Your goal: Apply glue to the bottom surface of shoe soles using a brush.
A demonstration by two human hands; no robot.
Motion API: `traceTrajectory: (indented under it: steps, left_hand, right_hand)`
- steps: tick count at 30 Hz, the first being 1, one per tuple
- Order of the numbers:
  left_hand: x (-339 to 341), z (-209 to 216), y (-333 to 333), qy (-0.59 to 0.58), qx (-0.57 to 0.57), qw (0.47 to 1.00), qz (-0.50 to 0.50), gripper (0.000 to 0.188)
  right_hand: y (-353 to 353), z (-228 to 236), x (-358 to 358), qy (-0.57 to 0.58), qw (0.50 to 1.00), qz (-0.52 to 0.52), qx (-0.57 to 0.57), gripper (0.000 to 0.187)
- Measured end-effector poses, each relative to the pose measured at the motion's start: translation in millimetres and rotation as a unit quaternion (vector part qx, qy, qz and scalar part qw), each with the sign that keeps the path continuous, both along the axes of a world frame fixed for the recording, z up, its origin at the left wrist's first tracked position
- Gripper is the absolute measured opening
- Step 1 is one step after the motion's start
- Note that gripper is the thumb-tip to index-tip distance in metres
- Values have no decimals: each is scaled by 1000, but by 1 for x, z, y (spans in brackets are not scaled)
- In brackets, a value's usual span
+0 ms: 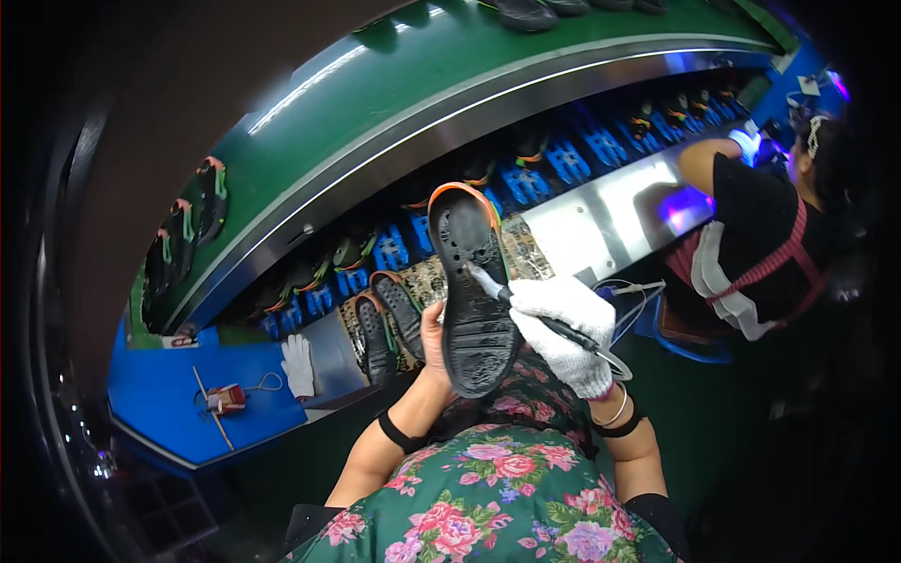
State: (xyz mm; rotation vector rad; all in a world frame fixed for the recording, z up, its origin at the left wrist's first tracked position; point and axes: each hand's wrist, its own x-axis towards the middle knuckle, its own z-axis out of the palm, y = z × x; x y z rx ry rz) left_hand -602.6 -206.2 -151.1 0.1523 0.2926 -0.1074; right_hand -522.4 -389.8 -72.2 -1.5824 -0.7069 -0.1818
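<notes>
The gloved right hand [565,324] is curled around a slim tool [490,284], the left hand [435,345] gripping a black sole [479,333].

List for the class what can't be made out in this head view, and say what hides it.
All in the head view:
Left hand: most fingers hidden behind the black shoe sole.
The sole's other face: turned away from the camera.
Pen-shaped tool: grip partly covered by the gloved right hand.
Dark shoes: cut off by the top edge.
Co-worker's hand: small, washed out by violet glare; whether it holds anything is unclear.
</notes>
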Motion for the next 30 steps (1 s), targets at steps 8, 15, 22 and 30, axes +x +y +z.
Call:
traceTrajectory:
  steps: [8, 15, 22, 30]
  left_hand:
    - [-4, 1, 1, -5, -71, 997, -38, 77]
    - [-6, 2, 0, -39, -76, 995, -49, 67]
    - [-9, 6, -5, -47, -35, 998, -27, 67]
    - [-8, 10, 2, -34, -4, 999, -19, 67]
  right_hand:
    - [20, 25, 30, -181, 979, 61, -67, 41]
    - [28, 29, 17, -188, 977, 87, -48, 37]
    - [26, 20, 15, -120, 989, 90, -10, 35]
    - [23, 9, 10, -166, 982, 65, -55, 34]
